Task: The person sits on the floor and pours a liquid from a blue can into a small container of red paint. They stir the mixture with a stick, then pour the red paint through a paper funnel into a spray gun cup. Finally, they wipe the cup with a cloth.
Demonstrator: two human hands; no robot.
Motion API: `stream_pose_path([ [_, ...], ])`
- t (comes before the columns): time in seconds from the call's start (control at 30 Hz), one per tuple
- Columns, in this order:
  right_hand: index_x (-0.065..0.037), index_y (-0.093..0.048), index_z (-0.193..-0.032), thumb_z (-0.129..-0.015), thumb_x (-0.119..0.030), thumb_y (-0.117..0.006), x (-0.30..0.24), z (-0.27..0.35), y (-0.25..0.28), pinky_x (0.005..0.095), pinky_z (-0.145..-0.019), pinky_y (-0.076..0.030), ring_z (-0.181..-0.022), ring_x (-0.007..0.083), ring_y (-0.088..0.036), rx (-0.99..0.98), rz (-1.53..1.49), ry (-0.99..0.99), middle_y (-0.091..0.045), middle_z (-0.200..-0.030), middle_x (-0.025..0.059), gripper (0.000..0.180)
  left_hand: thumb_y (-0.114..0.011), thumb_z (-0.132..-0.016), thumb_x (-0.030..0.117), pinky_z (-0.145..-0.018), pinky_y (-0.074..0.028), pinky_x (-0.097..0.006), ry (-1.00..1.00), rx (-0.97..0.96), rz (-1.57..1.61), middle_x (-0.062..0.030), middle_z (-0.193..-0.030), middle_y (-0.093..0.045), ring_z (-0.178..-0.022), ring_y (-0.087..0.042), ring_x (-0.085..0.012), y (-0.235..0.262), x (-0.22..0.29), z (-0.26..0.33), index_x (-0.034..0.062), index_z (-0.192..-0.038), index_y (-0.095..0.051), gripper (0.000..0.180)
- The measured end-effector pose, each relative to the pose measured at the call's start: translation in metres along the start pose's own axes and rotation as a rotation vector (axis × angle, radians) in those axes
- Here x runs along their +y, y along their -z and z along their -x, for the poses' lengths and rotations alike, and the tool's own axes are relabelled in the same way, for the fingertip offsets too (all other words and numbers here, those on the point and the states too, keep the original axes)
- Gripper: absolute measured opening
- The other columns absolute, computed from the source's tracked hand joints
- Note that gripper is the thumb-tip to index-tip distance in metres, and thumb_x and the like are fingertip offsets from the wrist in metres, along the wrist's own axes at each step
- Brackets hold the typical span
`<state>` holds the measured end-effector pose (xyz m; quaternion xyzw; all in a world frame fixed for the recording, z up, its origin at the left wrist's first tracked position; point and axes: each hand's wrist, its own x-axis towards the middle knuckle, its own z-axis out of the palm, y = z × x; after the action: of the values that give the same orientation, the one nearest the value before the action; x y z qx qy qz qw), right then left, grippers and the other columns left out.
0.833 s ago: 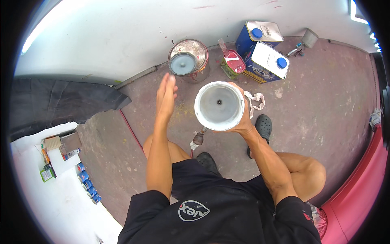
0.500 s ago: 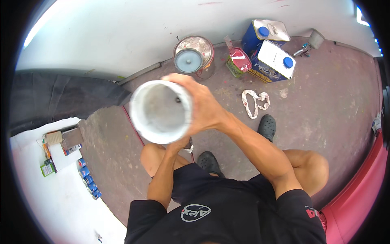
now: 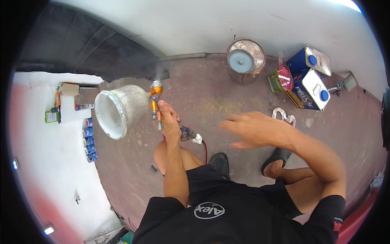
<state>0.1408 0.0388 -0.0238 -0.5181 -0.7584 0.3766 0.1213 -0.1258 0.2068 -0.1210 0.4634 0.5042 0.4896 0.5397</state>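
Left fingers clasp spray gun; right fingers spread, blurred; stained floor; pale wall; dark sheet

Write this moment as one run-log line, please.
left hand: gripping orange spray gun | right hand: open, empty | gun cup: tilted, lidless | mist: by nozzle

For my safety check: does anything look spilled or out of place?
The left hand holds a spray gun, its lidless cup tipped sideways, oddly for a container; yellow stains on the floor may be spills.
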Motion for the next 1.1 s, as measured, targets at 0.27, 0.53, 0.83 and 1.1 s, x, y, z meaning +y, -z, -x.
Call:
stream_pose_path([
  [0.27,-0.004,-0.073,-0.118,-0.093,-0.038,-0.079,0.055,0.150,0.041,0.0525,-0.091,-0.058,-0.105,0.0420,-0.074,-0.217,0.155,-0.611,-0.077,-0.109,0.0191,0.043,-0.056,-0.115,0.048,-0.047,-0.040,-0.023,-0.038,-0.063,0.106,0.0020,-0.084,-0.056,-0.054,-0.045,-0.0057,-0.023,0.013,-0.008,0.0122,-0.112,-0.059,0.036],
  [0.53,0.001,-0.075,-0.111,-0.101,-0.024,-0.066,0.107,0.337,0.055,0.0466,-0.084,-0.058,-0.090,0.0357,-0.075,0.563,-0.173,-1.144,-0.077,-0.092,0.0207,0.029,-0.061,-0.111,0.053,-0.046,-0.033,-0.021,-0.070,0.065,-0.096,0.0023,-0.084,-0.061,-0.054,-0.042,-0.0031,-0.048,-0.004,-0.007,0.0120,-0.134,-0.066,0.048],
  [0.83,0.001,-0.076,-0.117,-0.099,-0.024,-0.072,0.295,0.383,-0.048,0.0429,-0.086,-0.058,-0.092,0.0307,-0.076,1.048,-0.120,-1.160,-0.079,-0.100,0.0177,0.030,-0.061,-0.111,0.053,-0.045,-0.035,-0.022,-0.021,-0.070,-0.315,-0.0005,-0.084,-0.066,-0.053,-0.047,-0.0043,-0.061,0.010,0.018,0.0076,-0.146,-0.064,0.057],
  [1.1,-0.003,-0.074,-0.128,-0.096,-0.021,-0.072,0.407,0.333,-0.028,0.0466,-0.103,-0.056,-0.116,0.0387,-0.074,1.220,-0.161,-1.172,-0.079,-0.122,0.0208,0.037,-0.064,-0.111,0.049,-0.045,-0.036,-0.023,-0.024,0.023,-0.425,0.0025,-0.061,-0.049,-0.048,-0.043,-0.0049,-0.085,0.000,0.038,0.0041,-0.125,-0.068,0.047],
])
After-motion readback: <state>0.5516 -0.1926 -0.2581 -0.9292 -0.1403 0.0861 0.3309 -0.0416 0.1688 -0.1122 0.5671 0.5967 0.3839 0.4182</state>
